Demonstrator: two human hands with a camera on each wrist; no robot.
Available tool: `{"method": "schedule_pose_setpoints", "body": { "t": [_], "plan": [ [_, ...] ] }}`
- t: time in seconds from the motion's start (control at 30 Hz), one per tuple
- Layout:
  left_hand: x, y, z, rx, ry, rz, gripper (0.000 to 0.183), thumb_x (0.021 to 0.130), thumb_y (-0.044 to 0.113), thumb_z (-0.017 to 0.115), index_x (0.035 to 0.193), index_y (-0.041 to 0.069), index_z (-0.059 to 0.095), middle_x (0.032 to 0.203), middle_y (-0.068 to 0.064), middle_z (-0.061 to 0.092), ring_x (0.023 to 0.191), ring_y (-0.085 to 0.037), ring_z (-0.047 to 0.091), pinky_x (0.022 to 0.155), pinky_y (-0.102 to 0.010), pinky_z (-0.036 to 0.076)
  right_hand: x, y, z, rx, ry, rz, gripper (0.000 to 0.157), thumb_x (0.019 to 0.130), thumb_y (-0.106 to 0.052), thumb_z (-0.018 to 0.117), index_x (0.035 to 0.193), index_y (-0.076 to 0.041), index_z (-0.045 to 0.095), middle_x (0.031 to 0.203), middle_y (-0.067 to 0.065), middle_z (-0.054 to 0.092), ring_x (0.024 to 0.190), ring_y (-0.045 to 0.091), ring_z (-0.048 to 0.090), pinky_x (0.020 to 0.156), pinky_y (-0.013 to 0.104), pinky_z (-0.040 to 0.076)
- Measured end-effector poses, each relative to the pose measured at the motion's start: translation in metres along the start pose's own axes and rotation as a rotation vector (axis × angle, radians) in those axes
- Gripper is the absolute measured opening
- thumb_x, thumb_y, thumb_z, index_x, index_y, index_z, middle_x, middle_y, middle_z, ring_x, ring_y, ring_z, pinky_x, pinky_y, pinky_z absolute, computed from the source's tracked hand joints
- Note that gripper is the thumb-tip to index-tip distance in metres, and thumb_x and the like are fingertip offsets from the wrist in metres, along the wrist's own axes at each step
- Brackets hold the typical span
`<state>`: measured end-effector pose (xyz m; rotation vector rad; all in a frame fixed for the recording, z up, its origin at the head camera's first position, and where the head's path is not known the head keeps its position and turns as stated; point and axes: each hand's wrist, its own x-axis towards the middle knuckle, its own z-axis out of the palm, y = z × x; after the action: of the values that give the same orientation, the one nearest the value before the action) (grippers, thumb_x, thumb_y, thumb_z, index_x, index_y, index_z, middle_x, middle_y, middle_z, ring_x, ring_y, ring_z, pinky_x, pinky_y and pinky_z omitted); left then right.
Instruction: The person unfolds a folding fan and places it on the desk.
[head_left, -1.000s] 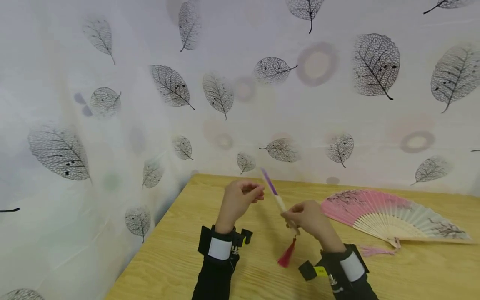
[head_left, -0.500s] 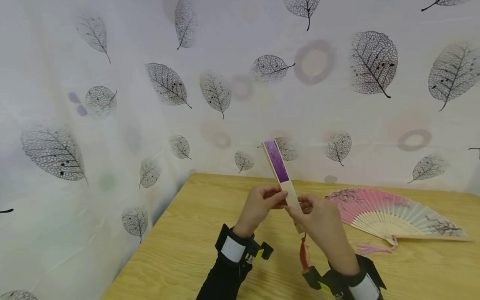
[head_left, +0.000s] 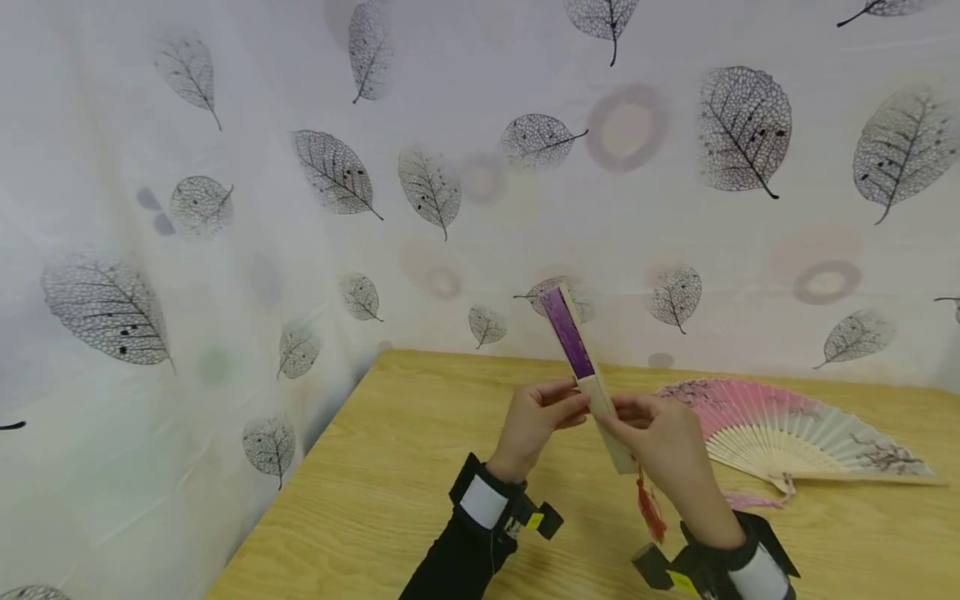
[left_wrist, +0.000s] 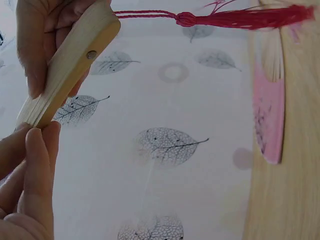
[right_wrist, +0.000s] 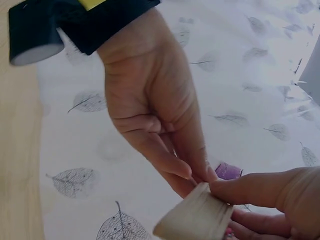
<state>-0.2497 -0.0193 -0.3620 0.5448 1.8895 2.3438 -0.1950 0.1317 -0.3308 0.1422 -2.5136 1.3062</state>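
Observation:
A folded hand fan (head_left: 600,400) with purple cloth and pale wooden ribs is held up, tilted, above the table. My left hand (head_left: 528,425) pinches it from the left side with thumb and fingers. From the right, my right hand (head_left: 663,442) grips the ribs a little nearer the rivet end. In the left wrist view the red tassel (left_wrist: 225,19) hangs by its cord from the rivet end of the fan (left_wrist: 70,60). The right wrist view shows both hands meeting at the wooden ribs (right_wrist: 195,215), with a bit of purple cloth (right_wrist: 229,171) behind them.
An open pink and pale green fan (head_left: 795,433) with a branch print lies on the right of the wooden table (head_left: 360,500). Its pink tassel (head_left: 750,500) lies beside it. A white leaf-printed curtain (head_left: 480,208) hangs behind and to the left.
My left hand, apart from the fan a second ago, has come right and taken hold of it. The fan has turned, showing its broader side, and both hands have shifted slightly right.

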Motion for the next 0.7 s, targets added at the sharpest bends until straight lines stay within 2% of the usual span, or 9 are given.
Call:
{"method": "schedule_pose_setpoints", "body": {
  "t": [0.1,0.23,0.43,0.7],
  "plan": [
    [0.001,-0.007,0.004,-0.021,-0.006,-0.020,0.035,0.082,0.018,0.060,0.108,-0.006,0.060,0.099,-0.023,0.065,0.076,-0.015,0.063,0.072,-0.027,0.054,0.001,0.005,0.002,-0.070,0.028,-0.056,0.036,0.077,-0.026,0.067,0.098,0.002,0.065,0.086,0.018,0.068,0.074,0.022,0.064,0.062,0.038,0.055],
    [0.002,-0.013,0.006,-0.018,0.015,-0.035,0.035,0.082,0.019,0.059,0.105,-0.007,0.061,0.098,-0.024,0.065,0.075,-0.014,0.063,0.071,-0.027,0.054,0.003,0.010,0.004,-0.093,0.040,-0.092,0.034,0.076,-0.025,0.068,0.095,0.002,0.066,0.082,0.018,0.068,0.071,0.022,0.064,0.061,0.039,0.055],
    [0.003,-0.014,0.005,0.015,0.025,-0.055,0.033,0.079,0.018,0.063,0.103,-0.005,0.063,0.100,-0.020,0.066,0.075,-0.013,0.063,0.072,-0.027,0.054,0.004,0.013,0.009,-0.077,0.035,-0.066,0.028,0.075,-0.023,0.069,0.090,0.001,0.067,0.080,0.016,0.069,0.072,0.021,0.063,0.065,0.042,0.054],
    [0.003,-0.012,0.006,0.017,0.033,-0.073,0.033,0.079,0.019,0.064,0.102,-0.004,0.064,0.098,-0.018,0.067,0.072,-0.011,0.062,0.071,-0.026,0.054,0.002,0.011,0.006,-0.056,0.026,-0.030,0.033,0.075,-0.026,0.068,0.091,0.002,0.067,0.082,0.018,0.069,0.073,0.022,0.063,0.065,0.041,0.055]
  ]
}}
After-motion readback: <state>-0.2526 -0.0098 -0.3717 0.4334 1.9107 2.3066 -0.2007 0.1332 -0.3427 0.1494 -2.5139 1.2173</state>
